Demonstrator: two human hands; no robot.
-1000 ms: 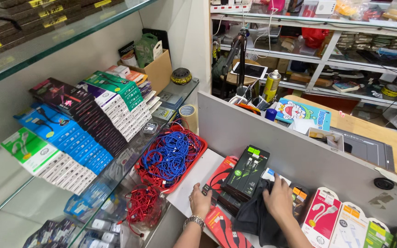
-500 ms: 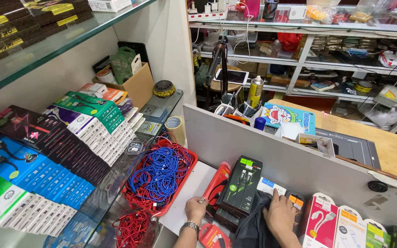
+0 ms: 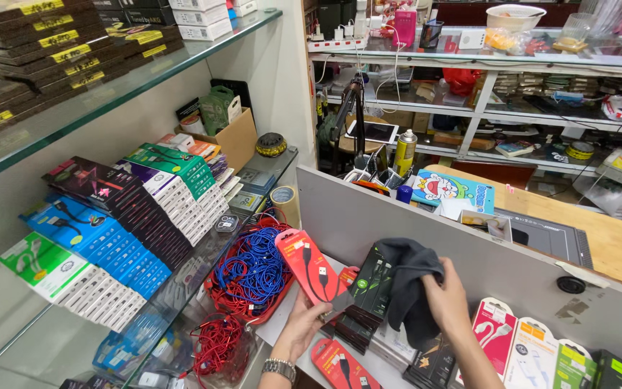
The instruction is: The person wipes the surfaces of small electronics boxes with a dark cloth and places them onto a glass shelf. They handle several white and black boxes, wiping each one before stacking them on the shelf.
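My left hand [image 3: 302,325] holds up a flat red cable package [image 3: 309,266] by its lower end, tilted over the counter. My right hand [image 3: 446,297] grips a dark grey cloth [image 3: 408,282], which hangs beside the red package. Under the cloth stand black and green cable packages [image 3: 370,288] in a stack. Another red cable package [image 3: 341,364] lies flat below my left wrist, which wears a metal watch [image 3: 279,369].
A red basket of blue and red cables [image 3: 252,270] sits left of my hands. Rows of boxed cables [image 3: 109,238] fill the glass shelf at left. White and green packages [image 3: 534,353] lean against the grey partition [image 3: 498,270]. Cluttered shelves and a wooden desk [image 3: 613,241] lie beyond.
My left hand has lifted a red package off the counter. My right hand has raised the grey cloth up beside it. The camera view has shifted right and upward.
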